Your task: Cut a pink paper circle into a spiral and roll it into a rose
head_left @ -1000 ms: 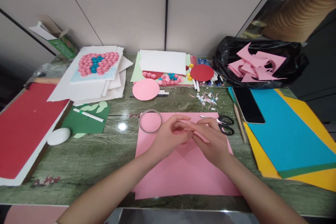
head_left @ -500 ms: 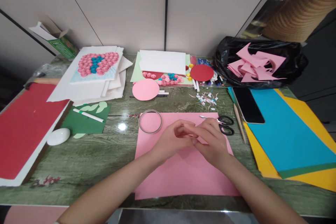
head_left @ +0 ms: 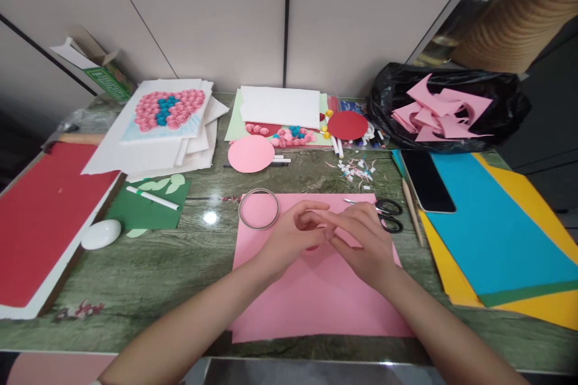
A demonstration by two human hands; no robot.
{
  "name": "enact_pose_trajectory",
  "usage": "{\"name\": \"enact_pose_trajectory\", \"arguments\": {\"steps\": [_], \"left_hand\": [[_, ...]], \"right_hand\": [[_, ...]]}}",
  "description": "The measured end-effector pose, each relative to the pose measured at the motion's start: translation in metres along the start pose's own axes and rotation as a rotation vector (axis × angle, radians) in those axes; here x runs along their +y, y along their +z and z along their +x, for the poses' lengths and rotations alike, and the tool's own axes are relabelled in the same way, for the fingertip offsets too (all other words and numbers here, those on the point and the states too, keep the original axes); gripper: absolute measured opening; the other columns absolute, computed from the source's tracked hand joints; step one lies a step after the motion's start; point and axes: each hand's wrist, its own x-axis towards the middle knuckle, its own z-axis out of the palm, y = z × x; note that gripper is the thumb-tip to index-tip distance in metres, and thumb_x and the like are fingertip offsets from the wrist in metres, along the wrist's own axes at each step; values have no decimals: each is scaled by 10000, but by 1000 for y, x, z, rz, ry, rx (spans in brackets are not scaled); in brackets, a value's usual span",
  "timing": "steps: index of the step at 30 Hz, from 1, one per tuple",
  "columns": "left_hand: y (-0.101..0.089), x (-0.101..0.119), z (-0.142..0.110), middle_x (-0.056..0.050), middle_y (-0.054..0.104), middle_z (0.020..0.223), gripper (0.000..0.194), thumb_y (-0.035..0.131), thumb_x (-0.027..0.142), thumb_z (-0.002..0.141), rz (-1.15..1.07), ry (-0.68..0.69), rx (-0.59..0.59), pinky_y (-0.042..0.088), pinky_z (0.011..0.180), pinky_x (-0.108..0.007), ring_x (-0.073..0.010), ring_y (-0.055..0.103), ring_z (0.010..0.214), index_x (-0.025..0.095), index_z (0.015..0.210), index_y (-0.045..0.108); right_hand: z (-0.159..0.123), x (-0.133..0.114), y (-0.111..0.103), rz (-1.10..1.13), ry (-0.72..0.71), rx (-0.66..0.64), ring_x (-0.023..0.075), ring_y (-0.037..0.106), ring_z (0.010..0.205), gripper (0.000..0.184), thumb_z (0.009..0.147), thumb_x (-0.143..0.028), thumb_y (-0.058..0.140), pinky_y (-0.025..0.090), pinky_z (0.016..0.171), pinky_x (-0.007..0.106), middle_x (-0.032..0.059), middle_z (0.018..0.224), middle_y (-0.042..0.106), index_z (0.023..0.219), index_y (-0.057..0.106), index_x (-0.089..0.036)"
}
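Observation:
My left hand (head_left: 298,231) and my right hand (head_left: 363,237) meet over a large pink sheet of paper (head_left: 316,301). Both have curled fingers, fingertips together in a pinch. A small piece of pink paper (head_left: 311,248) peeps out under my left fingers; most of it is hidden, so its shape is unclear. Left of my left hand, a round metal ring (head_left: 241,209) lies on the sheet's upper left corner. Scissors with black handles (head_left: 389,224) rest just beyond my right hand, their blades partly covered.
A pink paper circle (head_left: 250,154), a red circle (head_left: 347,125) and paper scraps (head_left: 356,169) lie farther back. Right are a phone (head_left: 428,181), blue sheets (head_left: 492,228) and a black bag (head_left: 383,102) with pink offcuts. Left are a rosette picture (head_left: 189,126) and a white mouse (head_left: 102,234).
My fingers have shifted slightly, the right fingertips moving a little left against the left ones. A bit of pink now shows below my left fingers. Everything else stays put.

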Motion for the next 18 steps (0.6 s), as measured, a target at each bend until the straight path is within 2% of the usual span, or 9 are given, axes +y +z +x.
{"name": "enact_pose_trajectory", "arguments": {"steps": [4, 8, 13, 18], "left_hand": [[-3, 3, 1, 18, 633, 758, 338, 703, 175, 680, 11, 24, 14, 385, 543, -202, -77, 528, 615, 211, 991, 575], [-5, 6, 2, 26, 622, 697, 350, 719, 171, 654, 27, 35, 3, 371, 509, -206, -66, 499, 536, 196, 971, 573], [-4, 10, 2, 43, 586, 652, 363, 692, 113, 629, 20, 23, -23, 370, 519, -219, -59, 470, 515, 173, 965, 569], [-4, 16, 1, 53, 558, 624, 360, 655, 110, 629, 123, 7, -39, 360, 519, -220, -60, 451, 510, 181, 972, 570]], "right_hand": [[1, -1, -2, 0, 9, 26, 177, 539, 746, 466, 793, -81, 612, 434, 706, 355, 14, 791, 667, 1207, 559, -289], [-2, 0, -1, -18, 14, 43, 178, 547, 747, 379, 796, -127, 622, 450, 709, 346, 12, 774, 677, 1145, 610, -276], [-3, -2, 0, -17, 9, 27, 185, 549, 771, 377, 795, -120, 620, 461, 704, 342, 18, 807, 697, 1139, 612, -273], [-3, -1, 1, 1, -6, 7, 182, 553, 790, 382, 821, -133, 595, 465, 705, 338, 17, 808, 694, 1174, 588, -278]]}}
